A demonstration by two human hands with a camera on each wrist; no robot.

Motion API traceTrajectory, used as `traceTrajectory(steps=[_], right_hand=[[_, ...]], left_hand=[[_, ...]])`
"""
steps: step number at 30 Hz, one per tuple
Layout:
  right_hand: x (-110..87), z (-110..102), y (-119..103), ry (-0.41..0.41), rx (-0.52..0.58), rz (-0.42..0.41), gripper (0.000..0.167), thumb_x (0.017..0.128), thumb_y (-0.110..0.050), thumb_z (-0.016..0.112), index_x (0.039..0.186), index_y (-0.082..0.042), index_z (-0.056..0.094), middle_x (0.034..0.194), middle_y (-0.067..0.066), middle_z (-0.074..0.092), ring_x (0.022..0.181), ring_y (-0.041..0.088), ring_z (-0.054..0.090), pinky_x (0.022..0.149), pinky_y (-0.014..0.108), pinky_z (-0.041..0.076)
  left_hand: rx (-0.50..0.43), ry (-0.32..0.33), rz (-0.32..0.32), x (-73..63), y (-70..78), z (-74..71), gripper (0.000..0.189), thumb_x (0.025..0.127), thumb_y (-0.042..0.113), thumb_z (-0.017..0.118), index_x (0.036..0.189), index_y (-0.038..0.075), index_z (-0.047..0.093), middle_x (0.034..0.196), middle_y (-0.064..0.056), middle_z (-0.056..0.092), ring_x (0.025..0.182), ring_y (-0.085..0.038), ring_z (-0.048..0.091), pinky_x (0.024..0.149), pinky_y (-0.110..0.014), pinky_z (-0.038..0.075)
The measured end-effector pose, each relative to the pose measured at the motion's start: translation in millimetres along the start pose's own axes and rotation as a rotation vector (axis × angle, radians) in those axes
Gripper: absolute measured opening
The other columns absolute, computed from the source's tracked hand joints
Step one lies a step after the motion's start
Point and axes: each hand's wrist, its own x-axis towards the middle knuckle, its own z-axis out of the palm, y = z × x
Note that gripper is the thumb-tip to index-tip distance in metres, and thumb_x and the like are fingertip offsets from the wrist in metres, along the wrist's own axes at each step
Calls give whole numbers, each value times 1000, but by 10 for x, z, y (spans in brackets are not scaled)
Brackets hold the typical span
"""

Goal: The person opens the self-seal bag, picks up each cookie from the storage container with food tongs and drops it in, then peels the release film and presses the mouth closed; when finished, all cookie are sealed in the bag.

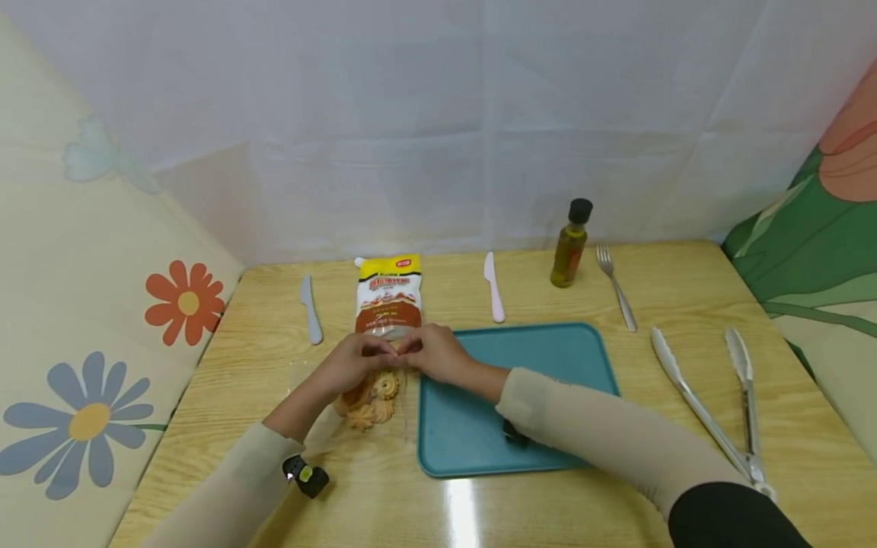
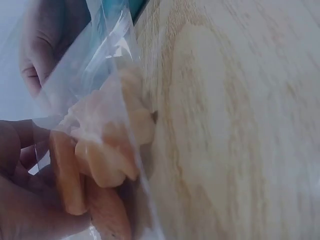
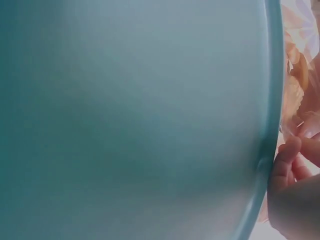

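A clear plastic bag (image 2: 117,55) of cookies (image 1: 373,407) lies on the table, left of the teal tray. At its upper edge my left hand (image 1: 348,364) and right hand (image 1: 441,356) meet, thumbs and fingertips pinching the film close together. In the left wrist view the cookies (image 2: 102,162) show through the film, beside the left hand (image 2: 25,195); the right hand (image 2: 45,45) is farther back. The right wrist view has the right hand (image 3: 297,195) just past the rim of the tray (image 3: 272,75). Which hand has which fold cannot be told.
Behind the hands lies a yellow, white and brown printed pouch (image 1: 389,297). Around it are a grey knife (image 1: 310,308), a pink knife (image 1: 493,288), an oil bottle (image 1: 570,247) and a fork (image 1: 617,288). Open tongs (image 1: 706,411) lie right of the teal tray (image 1: 452,449).
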Motion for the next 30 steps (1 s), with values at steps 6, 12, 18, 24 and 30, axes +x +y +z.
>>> traceTrajectory(steps=[6,12,18,24,30], right_hand=[[8,18,-25,12,-55,-19,11,92,-19,81,91,-8,79,79,-1,73,65,3,58,60,19,46],[22,38,-33,26,-100,-31,8,91,-16,81,88,-9,78,83,-1,73,70,3,59,63,18,47],[34,41,-35,31,-120,-59,7,92,-12,79,87,-7,79,80,2,75,67,3,59,62,17,47],[31,30,-36,11,-102,-62,8,94,-11,77,89,-5,80,75,2,74,59,2,57,57,17,46],[24,9,-39,-5,-68,-68,11,96,-8,74,89,-3,80,70,4,72,54,3,57,53,17,44]], left_hand=[[-44,-36,-1,-22,38,-34,15,101,3,63,104,-5,75,109,-14,73,96,-17,60,81,-26,51],[-57,-57,-11,-33,70,-51,16,102,2,62,106,-7,75,109,-16,73,95,-16,60,81,-25,51],[-29,-55,-27,-24,78,-47,16,102,4,63,105,-5,76,108,-13,74,96,-14,62,83,-26,51],[-15,-55,-44,-14,63,-47,15,102,7,64,104,-2,77,103,-10,75,94,-15,63,83,-27,52],[-31,-59,-53,-23,79,-50,17,102,6,63,107,-5,75,106,-16,74,93,-15,62,81,-27,51]])
